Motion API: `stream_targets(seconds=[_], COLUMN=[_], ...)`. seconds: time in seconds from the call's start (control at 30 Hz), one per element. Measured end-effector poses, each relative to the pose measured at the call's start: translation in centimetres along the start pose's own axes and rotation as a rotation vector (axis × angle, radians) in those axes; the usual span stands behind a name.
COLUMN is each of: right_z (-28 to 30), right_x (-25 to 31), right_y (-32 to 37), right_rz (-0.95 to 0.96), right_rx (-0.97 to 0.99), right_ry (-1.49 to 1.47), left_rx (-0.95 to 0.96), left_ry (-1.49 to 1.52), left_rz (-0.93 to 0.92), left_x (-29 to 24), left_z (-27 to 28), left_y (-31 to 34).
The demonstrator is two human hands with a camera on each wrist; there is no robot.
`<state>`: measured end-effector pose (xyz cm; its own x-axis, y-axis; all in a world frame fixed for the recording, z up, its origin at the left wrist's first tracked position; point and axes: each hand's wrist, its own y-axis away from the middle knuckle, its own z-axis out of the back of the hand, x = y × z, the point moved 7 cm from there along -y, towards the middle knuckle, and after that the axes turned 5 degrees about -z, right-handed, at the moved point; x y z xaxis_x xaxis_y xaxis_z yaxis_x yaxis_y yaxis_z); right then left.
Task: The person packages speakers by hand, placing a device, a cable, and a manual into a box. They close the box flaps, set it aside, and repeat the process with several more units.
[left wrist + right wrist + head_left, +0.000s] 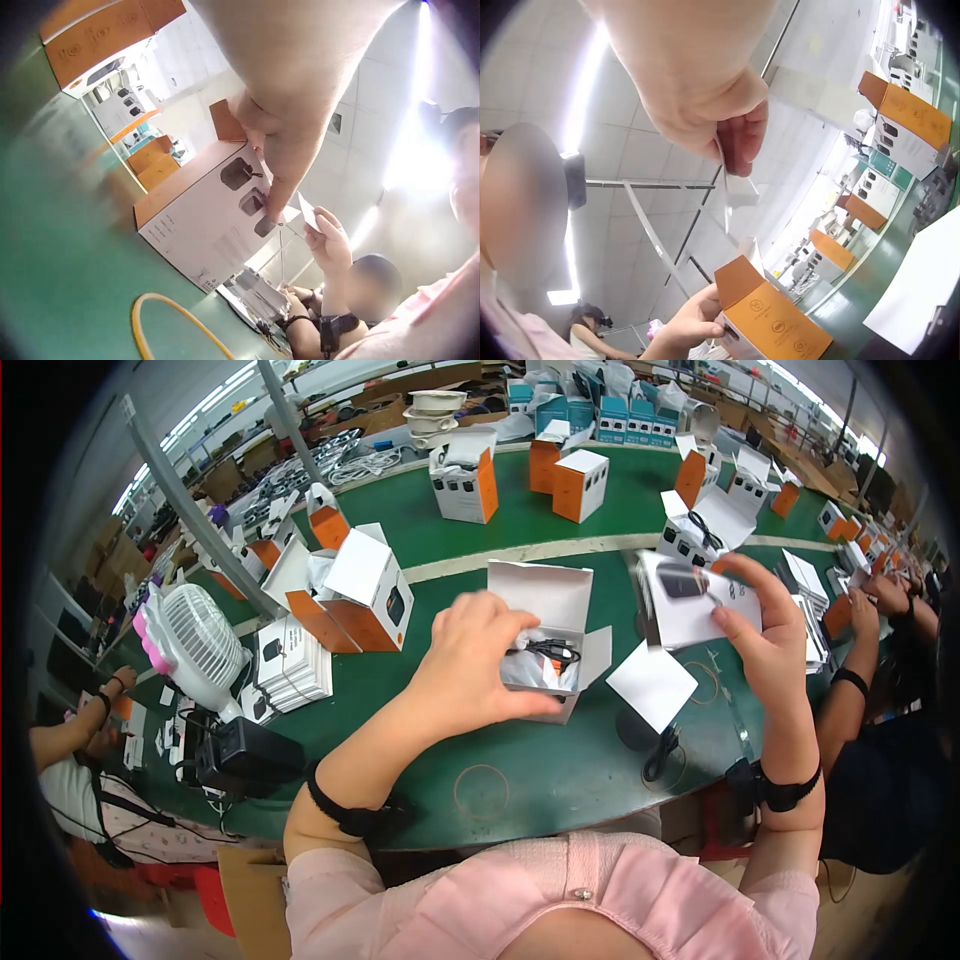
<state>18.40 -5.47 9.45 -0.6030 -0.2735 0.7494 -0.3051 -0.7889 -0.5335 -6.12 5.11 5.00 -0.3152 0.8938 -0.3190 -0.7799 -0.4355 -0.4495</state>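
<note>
In the head view an open white box [541, 591] stands on the green bench, its lid raised at the back and a side flap folded out. A black cable [556, 650] and a clear plastic bag [535, 670] lie inside it. My left hand [470, 660] grips this box from the left, fingers over its far side and thumb at the near edge. The left wrist view shows its printed side [217, 210]. To the right, my right hand [770, 620] pinches a white printed booklet [690, 595], held up above the bench.
A square white card [652, 686] lies atop a dark round object right of the box. Stacked booklets [293, 665] and a white fan [195, 645] stand left. Open orange-and-white boxes [355, 590] line the bench. Other people's arms [852, 660] work at the right.
</note>
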Motion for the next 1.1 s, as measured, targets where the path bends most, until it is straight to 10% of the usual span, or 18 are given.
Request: stream_targets(seconds=[0.13, 0.23, 0.43, 0.57, 0.63, 0.7, 0.8, 0.9, 1.1], right_z=[-2.5, -4.9, -6.2, -6.5, -8.9, -8.9, -6.4, -8.2, -11.7], right_x=[2.2, 3.6, 4.6, 6.5, 3.1, 3.0, 3.4, 1.7, 1.7], right_y=[0.0, -0.1, -0.7, -3.0, -2.5, -2.7, -4.1, -3.3, -2.6], right_rz=[-0.048, -0.068, -0.130, 0.436, -0.440, -0.419, -0.257, -0.270, -0.333], right_rx=[0.068, 0.158, 0.222, 0.324, 0.706, 0.712, 0.304, 0.385, 0.389], right_ry=[-0.237, -0.280, 0.008, 0.070, -0.493, -0.456, -0.322, -0.244, -0.185], left_rx=[-0.446, -0.383, -0.126, -0.086, -0.068, -0.273, -0.165, 0.019, -0.134], left_ry=[0.413, 0.187, 0.564, 0.808, 0.933, 1.110, 0.686, -0.054, -0.048], left_rz=[-0.088, -0.289, -0.027, -0.006, -0.005, 0.011, 0.051, -0.051, -0.141], left_x=[-0.9, -4.0, -1.8, -1.8, -1.8, -0.6, 1.7, 0.5, -0.3], left_z=[3.6, 4.5, 2.0, 1.8, 1.4, 2.0, 1.7, -0.4, -1.2], left_y=[-1.1, -2.6, -3.6, -3.4, -3.1, -2.6, -1.3, -0.4, 1.0])
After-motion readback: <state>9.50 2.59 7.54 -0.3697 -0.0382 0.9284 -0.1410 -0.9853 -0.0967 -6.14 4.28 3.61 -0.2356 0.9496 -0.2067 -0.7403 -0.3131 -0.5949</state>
